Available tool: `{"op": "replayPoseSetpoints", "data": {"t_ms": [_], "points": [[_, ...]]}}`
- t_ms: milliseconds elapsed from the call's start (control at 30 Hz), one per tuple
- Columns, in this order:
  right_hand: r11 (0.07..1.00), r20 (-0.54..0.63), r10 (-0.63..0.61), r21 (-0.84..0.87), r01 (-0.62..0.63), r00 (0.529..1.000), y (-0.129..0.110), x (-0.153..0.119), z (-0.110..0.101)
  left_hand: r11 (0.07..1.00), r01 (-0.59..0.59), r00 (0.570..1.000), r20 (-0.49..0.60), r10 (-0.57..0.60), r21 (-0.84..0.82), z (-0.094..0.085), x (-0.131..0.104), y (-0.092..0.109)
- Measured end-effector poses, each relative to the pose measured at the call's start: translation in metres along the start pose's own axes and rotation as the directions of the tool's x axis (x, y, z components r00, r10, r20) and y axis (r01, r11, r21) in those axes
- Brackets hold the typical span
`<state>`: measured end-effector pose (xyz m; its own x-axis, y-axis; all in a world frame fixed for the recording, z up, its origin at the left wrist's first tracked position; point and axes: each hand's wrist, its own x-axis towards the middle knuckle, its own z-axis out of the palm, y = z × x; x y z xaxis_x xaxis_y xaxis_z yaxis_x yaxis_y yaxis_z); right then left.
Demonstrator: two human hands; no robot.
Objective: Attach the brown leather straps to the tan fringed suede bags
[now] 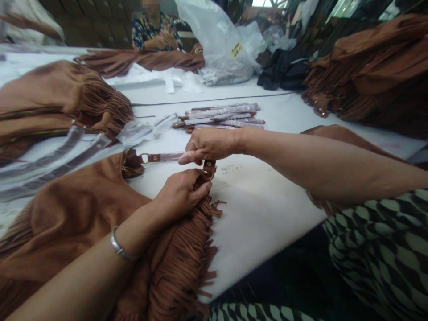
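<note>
A brown fringed bag [96,209] lies on the white table in front of me. My left hand [182,189] is closed on the bag's corner beside a metal ring [207,173]. Just above it, my right hand [209,145] is closed round a plastic-wrapped strap [165,157]. One end of this strap joins a ring [144,158] at the bag's far corner. Its other end, a brown leather tab with a stud [209,165], hangs below my right hand at the near ring. My palms hide part of the strap and the bag's edge.
Behind my hands lies a pile of wrapped straps [220,117]. Another fringed bag [50,93] is at the left, and more brown bags [371,67] are heaped at the right. Clear plastic bags [220,49] and a dark cloth [284,69] stand farther back. A person [157,33] sits across the table.
</note>
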<state>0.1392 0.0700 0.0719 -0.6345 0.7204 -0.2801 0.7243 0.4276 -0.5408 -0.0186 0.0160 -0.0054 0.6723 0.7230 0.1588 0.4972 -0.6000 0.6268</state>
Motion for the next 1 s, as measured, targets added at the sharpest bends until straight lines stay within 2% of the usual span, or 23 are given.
{"op": "replayPoseSetpoints", "data": {"t_ms": [67,133,200,267,333,400,500,533,567,667,733,800,867,933,1000], "points": [[0.991,-0.199,-0.021,-0.132,-0.006,0.980,0.006,-0.003,0.009,0.995,0.061,0.998,-0.003,-0.061,-0.079,0.001,0.000,0.001],[0.972,-0.404,-0.040,-0.227,-0.058,0.914,0.017,-0.010,0.019,0.982,0.080,0.997,0.005,-0.080,-0.169,0.003,-0.001,0.002],[0.965,-0.612,-0.042,-0.229,-0.126,0.790,0.027,-0.018,0.031,0.980,0.072,0.997,0.022,-0.069,-0.184,0.005,-0.002,0.004],[0.980,-0.763,0.056,-0.080,-0.180,0.644,0.035,-0.028,0.043,0.992,0.081,0.996,0.042,-0.077,-0.099,0.007,-0.002,0.007],[0.956,-0.766,0.288,0.197,-0.217,0.575,0.042,-0.039,0.052,0.996,0.092,0.991,0.096,-0.091,-0.002,0.004,-0.002,0.010],[0.862,-0.665,0.502,0.441,-0.252,0.553,0.048,-0.049,0.057,0.994,0.085,0.985,0.146,-0.094,0.067,-0.005,-0.002,0.013],[0.752,-0.577,0.642,0.604,-0.264,0.505,0.058,-0.061,0.058,0.978,0.114,0.974,0.174,-0.145,0.175,-0.026,-0.005,0.013],[0.726,-0.551,0.665,0.635,-0.264,0.504,0.062,-0.063,0.058,0.965,0.136,0.968,0.176,-0.178,0.226,-0.033,-0.008,0.013],[0.697,-0.507,0.684,0.666,-0.266,0.524,0.065,-0.064,0.058,0.950,0.153,0.960,0.189,-0.209,0.274,-0.038,-0.012,0.014],[0.638,-0.349,0.671,0.722,-0.269,0.655,0.072,-0.061,0.064,0.913,0.133,0.924,0.286,-0.255,0.385,-0.039,-0.034,0.021],[0.619,-0.306,0.633,0.752,-0.227,0.711,0.074,-0.057,0.071,0.878,0.100,0.921,0.291,-0.260,0.468,-0.031,-0.053,0.029],[0.578,-0.333,0.614,0.807,-0.120,0.716,0.076,-0.056,0.076,0.807,0.118,0.951,0.167,-0.259,0.579,-0.021,-0.070,0.037],[0.530,-0.401,0.588,0.847,0.040,0.702,0.076,-0.060,0.079,0.757,0.169,0.958,0.074,-0.276,0.632,-0.015,-0.080,0.040],[0.488,-0.483,0.520,0.845,0.219,0.704,0.074,-0.066,0.078,0.764,0.218,0.943,0.070,-0.325,0.608,-0.015,-0.081,0.036],[0.422,-0.548,0.447,0.826,0.374,0.707,0.070,-0.073,0.074,0.809,0.208,0.936,0.128,-0.327,0.549,-0.022,-0.075,0.028]]}}
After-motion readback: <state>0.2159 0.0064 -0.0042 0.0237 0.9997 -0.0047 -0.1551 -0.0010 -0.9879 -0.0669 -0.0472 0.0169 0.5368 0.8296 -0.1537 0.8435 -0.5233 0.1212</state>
